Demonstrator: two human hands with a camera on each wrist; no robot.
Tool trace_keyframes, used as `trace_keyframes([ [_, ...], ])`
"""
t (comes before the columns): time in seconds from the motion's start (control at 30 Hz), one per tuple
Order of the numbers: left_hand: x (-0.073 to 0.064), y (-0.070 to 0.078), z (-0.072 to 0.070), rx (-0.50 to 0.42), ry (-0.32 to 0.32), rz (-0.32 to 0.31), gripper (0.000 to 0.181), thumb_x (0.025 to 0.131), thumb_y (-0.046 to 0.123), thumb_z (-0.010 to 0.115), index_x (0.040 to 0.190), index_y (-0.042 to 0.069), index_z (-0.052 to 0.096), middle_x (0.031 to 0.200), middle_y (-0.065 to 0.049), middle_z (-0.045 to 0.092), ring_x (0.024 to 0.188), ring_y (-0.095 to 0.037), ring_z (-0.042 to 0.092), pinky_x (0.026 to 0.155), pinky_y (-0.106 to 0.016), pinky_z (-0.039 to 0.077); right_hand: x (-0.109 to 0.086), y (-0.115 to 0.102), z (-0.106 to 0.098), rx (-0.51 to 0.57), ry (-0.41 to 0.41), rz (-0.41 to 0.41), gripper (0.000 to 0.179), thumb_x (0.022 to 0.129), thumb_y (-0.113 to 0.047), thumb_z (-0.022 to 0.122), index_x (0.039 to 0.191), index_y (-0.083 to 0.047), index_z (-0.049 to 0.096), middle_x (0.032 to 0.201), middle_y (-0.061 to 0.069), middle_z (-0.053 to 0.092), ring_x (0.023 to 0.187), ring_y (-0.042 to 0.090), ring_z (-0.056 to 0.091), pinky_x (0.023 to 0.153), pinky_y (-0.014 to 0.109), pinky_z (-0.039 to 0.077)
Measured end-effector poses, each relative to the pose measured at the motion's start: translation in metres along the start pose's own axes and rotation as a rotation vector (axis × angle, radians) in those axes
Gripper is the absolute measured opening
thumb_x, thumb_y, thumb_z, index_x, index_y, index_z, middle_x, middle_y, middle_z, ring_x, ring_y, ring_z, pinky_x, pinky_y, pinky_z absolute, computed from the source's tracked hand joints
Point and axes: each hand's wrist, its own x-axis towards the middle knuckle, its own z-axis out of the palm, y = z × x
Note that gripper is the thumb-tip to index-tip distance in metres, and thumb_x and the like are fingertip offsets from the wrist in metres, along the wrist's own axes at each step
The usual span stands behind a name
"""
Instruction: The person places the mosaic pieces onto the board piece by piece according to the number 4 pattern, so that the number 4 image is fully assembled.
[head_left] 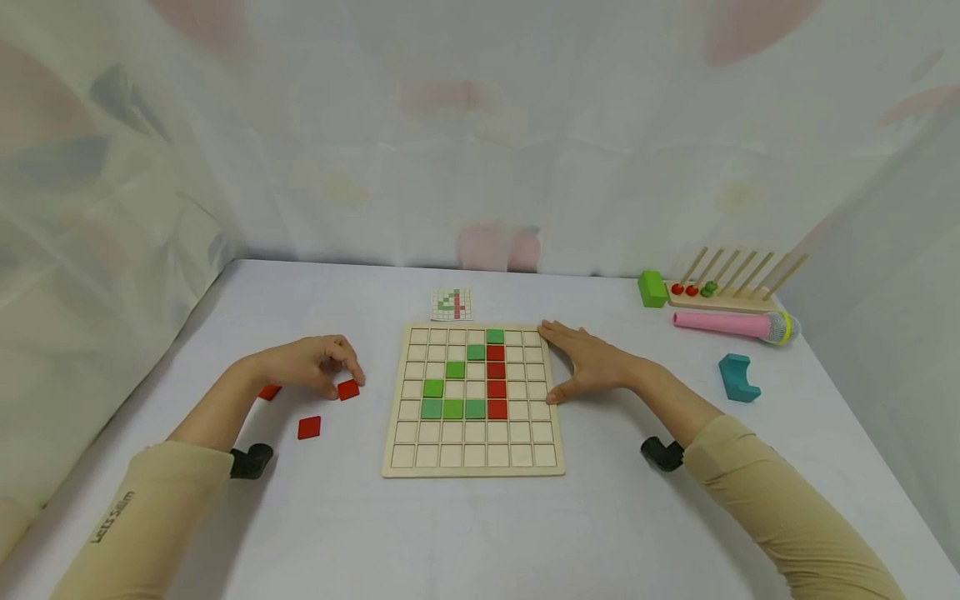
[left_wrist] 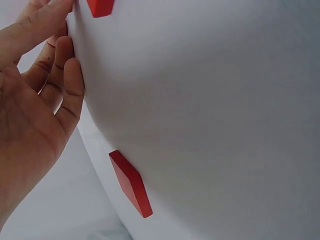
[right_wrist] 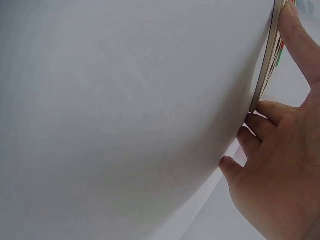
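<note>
My left hand [head_left: 311,364] reaches down to the table with its thumb and index finger at opposite sides of a red square tile [head_left: 348,389], pinching it. In the left wrist view, the fingertips [left_wrist: 74,75] rest at the table surface and that pinched tile is out of frame. My right hand [head_left: 596,362] lies spread along the right edge of a wooden grid board [head_left: 427,456], its thumb and index finger touching the rim. The board bears a column of red tiles [head_left: 496,369] and several green tiles [head_left: 454,369] set into its squares.
Loose red tiles [head_left: 309,427] lie beside and under the left wrist. A small pattern card [head_left: 442,315] sits behind the board. To the right are a green block [head_left: 652,289], a peg rack [head_left: 720,301], a pink toy microphone [head_left: 723,323] and a teal curved block [head_left: 738,379].
</note>
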Motion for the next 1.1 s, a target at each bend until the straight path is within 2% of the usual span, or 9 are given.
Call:
trace_keyframes([
  [0.13, 0.002, 0.003, 0.001, 0.036, 0.012, -0.035, 0.026, 0.078, 0.004, 0.076, 0.099, 0.018, 0.072, 0.111, -0.007, 0.058, 0.107, -0.023, 0.048, 0.088, -0.032, 0.047, 0.001, 0.0, 0.0, 0.003, -0.004, 0.006, 0.114, 0.075, -0.054, 0.079, 0.157, -0.003, 0.019, 0.167, 0.016, 0.015, 0.156, 0.035, 0.011, 0.124, 0.06, 0.01],
  [0.3, 0.005, 0.006, 0.002, 0.083, 0.033, -0.089, 0.024, 0.077, 0.006, 0.078, 0.096, 0.017, 0.068, 0.107, -0.005, 0.058, 0.104, -0.023, 0.05, 0.088, -0.031, 0.047, 0.0, 0.0, 0.0, 0.002, -0.005, 0.008, 0.114, 0.074, -0.054, 0.079, 0.157, -0.003, 0.019, 0.167, 0.016, 0.015, 0.156, 0.036, 0.011, 0.124, 0.06, 0.01],
  [0.53, 0.011, 0.012, 0.003, 0.107, 0.056, -0.097, 0.022, 0.075, 0.0, 0.076, 0.087, 0.01, 0.061, 0.089, -0.004, 0.061, 0.087, -0.019, 0.054, 0.076, -0.03, 0.048, 0.0, -0.001, 0.0, 0.014, -0.005, 0.011, 0.114, 0.074, -0.053, 0.08, 0.157, -0.003, 0.019, 0.167, 0.016, 0.015, 0.156, 0.035, 0.012, 0.124, 0.06, 0.01],
  [0.73, 0.013, 0.017, 0.003, 0.127, 0.088, -0.114, 0.017, 0.08, 0.006, 0.076, 0.084, 0.01, 0.06, 0.085, -0.002, 0.065, 0.083, -0.017, 0.055, 0.074, -0.03, 0.046, -0.001, -0.003, -0.001, 0.018, -0.008, 0.014, 0.113, 0.074, -0.051, 0.08, 0.157, -0.003, 0.019, 0.167, 0.016, 0.015, 0.156, 0.036, 0.012, 0.124, 0.061, 0.01],
  [0.93, 0.016, 0.026, 0.004, 0.097, 0.094, -0.095, 0.015, 0.082, 0.009, 0.076, 0.085, 0.012, 0.062, 0.084, 0.0, 0.069, 0.081, -0.015, 0.059, 0.076, -0.028, 0.046, -0.001, -0.003, -0.001, 0.014, -0.007, 0.02, 0.114, 0.074, -0.052, 0.08, 0.157, -0.003, 0.019, 0.167, 0.016, 0.015, 0.156, 0.036, 0.012, 0.124, 0.06, 0.01],
  [1.1, 0.02, 0.038, 0.004, 0.081, 0.101, -0.026, 0.015, 0.082, 0.007, 0.075, 0.095, 0.012, 0.068, 0.084, 0.0, 0.067, 0.083, -0.015, 0.059, 0.075, -0.027, 0.048, -0.001, -0.004, -0.001, 0.015, -0.005, 0.019, 0.114, 0.074, -0.051, 0.081, 0.157, -0.003, 0.019, 0.166, 0.016, 0.015, 0.156, 0.036, 0.012, 0.124, 0.06, 0.01],
])
